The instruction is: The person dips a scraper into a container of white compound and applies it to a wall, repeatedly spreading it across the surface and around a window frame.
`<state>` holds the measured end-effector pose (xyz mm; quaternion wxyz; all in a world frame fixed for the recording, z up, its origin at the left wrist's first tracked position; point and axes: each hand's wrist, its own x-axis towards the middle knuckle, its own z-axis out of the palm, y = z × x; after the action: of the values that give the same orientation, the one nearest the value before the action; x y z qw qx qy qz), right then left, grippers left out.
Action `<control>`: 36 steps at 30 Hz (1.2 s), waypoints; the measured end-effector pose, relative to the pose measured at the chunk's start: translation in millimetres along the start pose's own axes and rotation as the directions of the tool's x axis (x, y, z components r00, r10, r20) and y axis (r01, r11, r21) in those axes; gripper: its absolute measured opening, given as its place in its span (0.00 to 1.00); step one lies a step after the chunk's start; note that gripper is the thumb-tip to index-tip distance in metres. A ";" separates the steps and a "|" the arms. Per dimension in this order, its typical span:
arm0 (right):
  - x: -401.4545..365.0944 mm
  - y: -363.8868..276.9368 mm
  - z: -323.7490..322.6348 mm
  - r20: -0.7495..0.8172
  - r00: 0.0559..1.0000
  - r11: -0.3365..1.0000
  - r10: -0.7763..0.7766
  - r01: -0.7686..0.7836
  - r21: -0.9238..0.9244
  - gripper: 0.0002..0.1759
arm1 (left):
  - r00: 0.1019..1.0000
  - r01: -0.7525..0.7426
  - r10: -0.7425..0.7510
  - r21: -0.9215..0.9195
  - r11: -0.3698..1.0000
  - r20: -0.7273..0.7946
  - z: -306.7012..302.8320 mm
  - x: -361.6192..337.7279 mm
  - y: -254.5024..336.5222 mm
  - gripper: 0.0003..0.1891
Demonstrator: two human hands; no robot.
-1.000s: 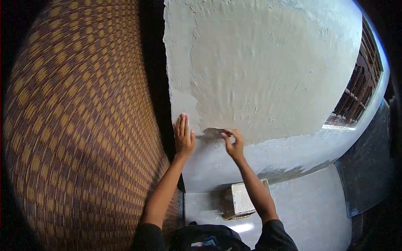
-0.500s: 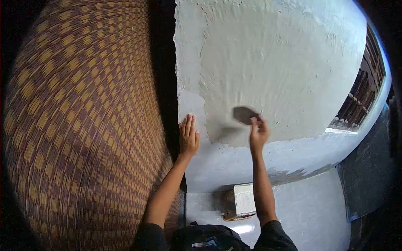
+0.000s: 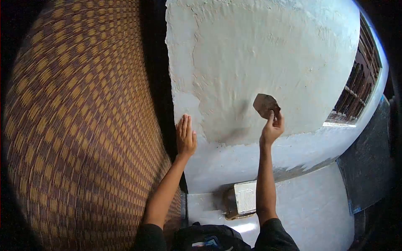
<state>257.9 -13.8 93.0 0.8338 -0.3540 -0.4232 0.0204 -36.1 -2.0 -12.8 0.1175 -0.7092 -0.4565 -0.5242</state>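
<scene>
In the head view my right hand grips a dark, flat scraper with an angular blade, held in front of the wall. A damp greyish-cream coat of plaster with ridges and streaks covers much of that wall. The scraper's shadow falls on the plaster to its left. My left hand lies flat near the wall's left edge, fingers straight and pointing up, on a paler strip beside the coated area.
A woven brown and yellow mat rises on the left, past a dark gap. Below stands a container with a white top on the shiny floor. To the right are a barred window and a dark panel.
My right hand has moved right and slightly up with the scraper, whose blade is now turned more upright. My left hand stays against the wall; the view has shifted slightly.
</scene>
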 end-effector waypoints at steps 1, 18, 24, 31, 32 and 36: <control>-3.5 -3.7 -1.4 0.017 0.999 0.999 0.039 -0.040 0.015 0.14 | 1.000 0.008 -0.008 -0.002 1.000 -0.008 1.3 0.4 0.0 0.30; -75.5 73.7 -48.8 -0.115 0.939 0.939 0.325 -0.335 -0.081 0.17 | 1.000 -0.031 0.031 -0.022 0.999 -0.001 -5.4 2.4 0.7 0.32; -50.4 61.7 -65.6 -0.073 0.966 0.969 0.246 -0.244 0.046 0.16 | 1.000 0.000 0.000 0.003 1.000 -0.008 1.4 0.3 1.2 0.32; -71.7 71.9 -45.1 0.455 0.890 0.961 0.032 0.098 -0.259 0.14 | 1.000 0.026 -0.025 0.003 1.000 -0.017 -1.9 0.5 6.2 0.32; -66.3 73.9 -46.0 0.452 0.892 0.961 0.029 0.099 -0.258 0.14 | 1.000 0.021 -0.021 0.004 1.000 -0.020 -2.6 1.2 6.5 0.32; -31.2 78.9 -73.8 -0.074 0.944 0.921 0.323 -0.331 -0.204 0.18 | 0.999 0.003 -0.002 0.005 1.000 -0.032 -4.6 1.8 6.2 0.32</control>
<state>312.0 -7.4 -5.3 0.7840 -0.5072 -0.3416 0.1067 -34.1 -7.5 -7.4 0.1259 -0.6998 -0.4567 -0.5346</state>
